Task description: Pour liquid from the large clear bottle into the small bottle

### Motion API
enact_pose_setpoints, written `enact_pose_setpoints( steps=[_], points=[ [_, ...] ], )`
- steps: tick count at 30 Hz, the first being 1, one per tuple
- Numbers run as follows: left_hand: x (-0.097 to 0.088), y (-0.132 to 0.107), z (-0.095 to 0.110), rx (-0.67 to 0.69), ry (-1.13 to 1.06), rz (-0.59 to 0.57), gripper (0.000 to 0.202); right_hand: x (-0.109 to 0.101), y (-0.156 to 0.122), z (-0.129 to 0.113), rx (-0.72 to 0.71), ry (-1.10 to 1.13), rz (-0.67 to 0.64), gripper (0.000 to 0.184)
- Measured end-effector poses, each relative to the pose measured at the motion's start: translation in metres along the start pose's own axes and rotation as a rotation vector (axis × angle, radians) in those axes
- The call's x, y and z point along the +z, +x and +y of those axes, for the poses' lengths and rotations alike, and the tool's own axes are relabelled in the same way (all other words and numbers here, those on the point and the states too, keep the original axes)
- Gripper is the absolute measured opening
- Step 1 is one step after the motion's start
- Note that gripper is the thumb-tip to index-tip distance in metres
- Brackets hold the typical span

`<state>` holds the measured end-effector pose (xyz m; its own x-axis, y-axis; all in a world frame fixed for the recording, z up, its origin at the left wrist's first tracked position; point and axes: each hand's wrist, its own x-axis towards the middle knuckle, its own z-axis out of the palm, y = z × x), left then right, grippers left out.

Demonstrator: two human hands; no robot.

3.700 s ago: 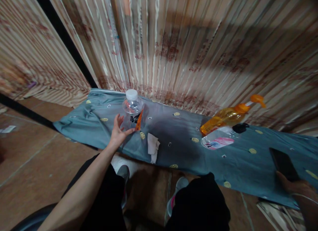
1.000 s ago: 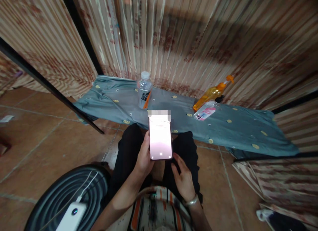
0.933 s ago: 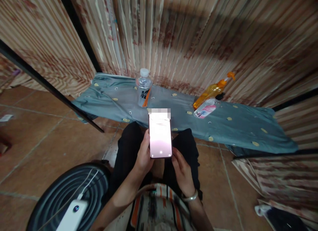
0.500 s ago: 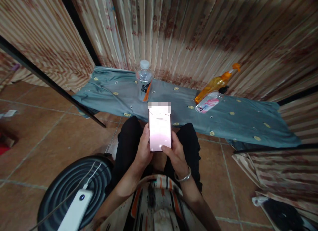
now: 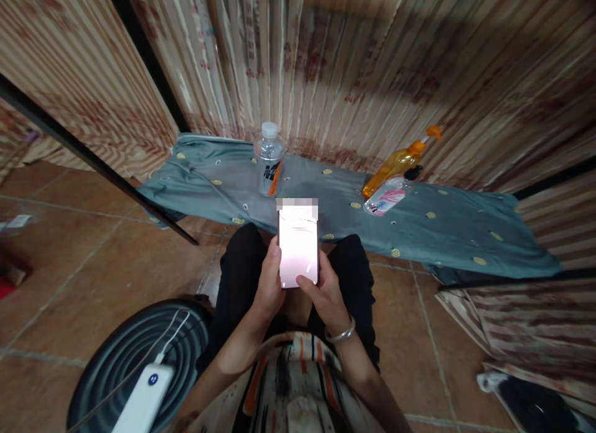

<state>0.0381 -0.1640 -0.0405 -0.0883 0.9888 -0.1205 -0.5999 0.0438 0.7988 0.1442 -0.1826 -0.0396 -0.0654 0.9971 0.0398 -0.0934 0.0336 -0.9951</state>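
Observation:
I hold a smartphone (image 5: pixel 298 246) with a bright pinkish screen upright over my lap. My left hand (image 5: pixel 269 282) wraps round its left edge from below. My right hand (image 5: pixel 322 289) grips the right lower corner, with the thumb lying on the bottom of the screen. A silver bangle (image 5: pixel 341 333) circles my right wrist. Beyond the phone a grey-green cloth (image 5: pixel 419 228) is spread on the tiled floor. On it stands a clear water bottle (image 5: pixel 269 159) with a white cap, and to the right lie an orange pump bottle (image 5: pixel 398 163) and a small clear bottle (image 5: pixel 384 199) with a pink label.
Striped curtains hang behind the cloth. A round dark stool (image 5: pixel 116 358) at my lower left carries a white power bank (image 5: pixel 142 399) with a white cable. A black bar (image 5: pixel 93 159) slants across the left. A dark object (image 5: pixel 531 402) lies at the lower right.
My left hand let go of the water bottle and my right hand picked the phone up off the cloth. Both hands now hold it lit over my lap, right thumb moved onto the screen.

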Motion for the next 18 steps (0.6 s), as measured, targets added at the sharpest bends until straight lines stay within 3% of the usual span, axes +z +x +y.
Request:
enact_pose_setpoints(
  steps=[15, 18],
  points=[
    [0.0006, -0.0014, 0.0015, 0.001, 0.011, -0.019, 0.051, -0.0028, -0.0036, -0.0034, -0.009, 0.061, -0.047, 0.055],
    [0.0015, -0.0018, 0.0021, 0.007, 0.019, -0.015, 0.050, -0.0043, -0.0012, 0.0026, 0.004, 0.132, -0.008, 0.052]
  ],
)
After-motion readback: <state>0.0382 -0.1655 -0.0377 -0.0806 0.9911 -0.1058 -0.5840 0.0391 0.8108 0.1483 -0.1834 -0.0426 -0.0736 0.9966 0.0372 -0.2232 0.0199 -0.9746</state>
